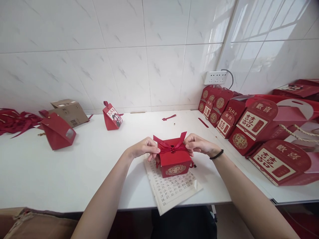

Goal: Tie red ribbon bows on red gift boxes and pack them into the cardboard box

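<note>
A small red gift box [175, 163] with a gold emblem on its front stands on a printed paper sheet [171, 189] near the table's front edge. A red ribbon [171, 145] crosses its top, with loose ends sticking up on both sides. My left hand [144, 147] pinches the ribbon at the box's left top edge. My right hand [198, 144], a black band on its wrist, pinches the ribbon at the right top edge. Both hands have their fingers closed on the ribbon.
Several flat and folded red gift boxes [251, 122] lie stacked along the right of the white table [74, 172]. At the left are a red folded box [57, 131], a brown carton [69, 112], a ribbon pile [15, 120] and a small red pouch box [112, 116]. A power strip [215, 77] hangs on the wall.
</note>
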A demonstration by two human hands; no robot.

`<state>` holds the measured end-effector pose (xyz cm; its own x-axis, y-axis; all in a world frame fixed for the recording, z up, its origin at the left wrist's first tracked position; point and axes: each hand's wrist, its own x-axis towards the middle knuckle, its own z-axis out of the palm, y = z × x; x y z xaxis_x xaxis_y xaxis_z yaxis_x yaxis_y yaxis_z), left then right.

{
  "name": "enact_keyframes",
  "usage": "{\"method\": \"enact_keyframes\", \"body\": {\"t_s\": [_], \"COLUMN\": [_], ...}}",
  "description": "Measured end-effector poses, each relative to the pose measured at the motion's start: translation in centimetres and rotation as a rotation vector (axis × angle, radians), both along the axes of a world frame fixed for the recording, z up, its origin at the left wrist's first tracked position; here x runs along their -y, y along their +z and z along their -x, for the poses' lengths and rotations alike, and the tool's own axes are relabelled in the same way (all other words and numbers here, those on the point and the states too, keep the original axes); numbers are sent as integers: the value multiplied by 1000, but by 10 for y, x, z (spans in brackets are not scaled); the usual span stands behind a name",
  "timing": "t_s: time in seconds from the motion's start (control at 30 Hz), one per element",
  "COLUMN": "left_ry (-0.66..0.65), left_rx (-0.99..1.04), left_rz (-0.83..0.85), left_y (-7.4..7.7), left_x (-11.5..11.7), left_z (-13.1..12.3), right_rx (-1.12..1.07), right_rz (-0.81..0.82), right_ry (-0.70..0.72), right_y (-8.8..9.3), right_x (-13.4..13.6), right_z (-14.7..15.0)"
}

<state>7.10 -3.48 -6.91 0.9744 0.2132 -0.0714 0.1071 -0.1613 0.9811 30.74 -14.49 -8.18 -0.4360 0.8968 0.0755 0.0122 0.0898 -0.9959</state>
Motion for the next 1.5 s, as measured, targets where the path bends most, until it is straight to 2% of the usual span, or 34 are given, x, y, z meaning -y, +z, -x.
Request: {"method": "enact_keyframes", "body": {"t_s": [0.1,0.2,0.27,0.33,0.43,0.5,0.6,0.7,0.8,0.97,1.23,1.5], "left_ry": [13,78,160,305,552,603,543,471,431,389,306,281], "left_rx": [3,27,90,200,418,512,499,391,344,371,361,341], "left_rz": [0,24,57,36,-152,-317,-553,-675,-674,-648,-689,-611], "left_y": [-2,-5,-5,-4,0,3,3,1,-1,-2,-1,-5], "left_x": [-2,-4,-5,-3,6,15,30,39,43,42,40,37], "left_z": [0,2,1,-1,-7,-12,-19,-23,-26,-26,-25,-26], "right_rx": [-11,-35,-57,-58,-46,-58,-83,-83,-67,-67,-172,-194], "right_rz": [4,23,34,35,21,-4,-56,-115,-144,-27,131,209], "right_ry": [-23,-100,-195,-281,-361,-430,-538,-625,-693,-737,-627,-573], "right_y": [-1,-2,-1,0,3,3,2,1,0,-9,-11,-13], "right_x": [-1,-2,-2,-3,-3,-3,-7,-12,-15,-19,-19,-19], "right_z": [-2,-6,-7,-6,-1,4,10,17,25,30,34,34]}}
